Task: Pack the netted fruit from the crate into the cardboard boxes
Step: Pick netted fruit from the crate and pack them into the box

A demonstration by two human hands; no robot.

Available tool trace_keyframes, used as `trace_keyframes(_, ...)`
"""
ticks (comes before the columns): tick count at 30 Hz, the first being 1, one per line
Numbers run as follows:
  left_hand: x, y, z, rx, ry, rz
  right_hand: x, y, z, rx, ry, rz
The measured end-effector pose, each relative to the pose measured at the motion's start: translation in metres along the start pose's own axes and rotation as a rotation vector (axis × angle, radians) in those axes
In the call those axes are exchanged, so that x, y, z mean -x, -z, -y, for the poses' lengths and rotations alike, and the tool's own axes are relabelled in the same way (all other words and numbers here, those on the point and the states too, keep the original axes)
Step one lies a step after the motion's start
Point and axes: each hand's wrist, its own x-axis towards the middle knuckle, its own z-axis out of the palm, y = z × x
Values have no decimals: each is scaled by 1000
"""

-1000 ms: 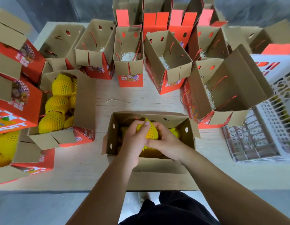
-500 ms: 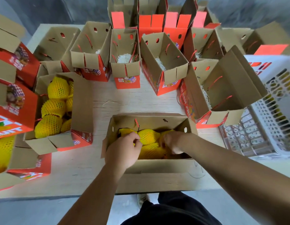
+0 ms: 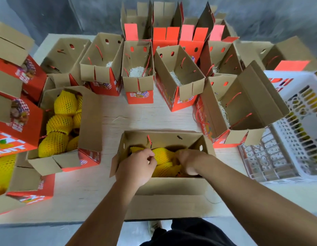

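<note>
Both hands reach down into the open brown cardboard box [image 3: 164, 185] at the near edge of the pale wooden desk [image 3: 122, 118], and they hide much of what lies inside. Between them shows a yellow fruit in yellow foam netting [image 3: 162, 155], its long axis running roughly left to right; more netted fruit beneath it is mostly covered, so how many there are cannot be told. The left hand [image 3: 136, 166] is knuckles-up with fingers curled, fingertips at the fruit's left end. The right hand [image 3: 187, 161] is bent at the wrist, fingers curled down at the fruit's right side; whether it actually grips the netting is hard to make out, as the fingertips are out of sight. The white plastic crate [image 3: 294, 121] at the right is cut off by the frame edge, with yellow faintly visible through its slots. A filled box of netted fruit [image 3: 61, 125] stands to the left.
</note>
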Motion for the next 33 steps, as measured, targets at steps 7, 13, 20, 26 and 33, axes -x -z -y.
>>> trace_keyframes(7, -21, 10, -94, 433, -237, 70, 72, 32, -30, -679, 277, -420)
trace_keyframes(13, -51, 26, -258, 699, -519, 9, 145, 72, -118, -941, 244, -1095)
trace_keyframes(20, -60, -40, -443, 860, -630, 158, 206, 69, -266, -1033, 62, -1382)
trace_keyframes(26, -83, -144, -575, 871, -593, 290, 224, 47, -421, -1175, -5, -1384)
trace_keyframes(33, -123, -250, -698, 826, -462, 312, 225, 31, -587, -1225, -56, -1296)
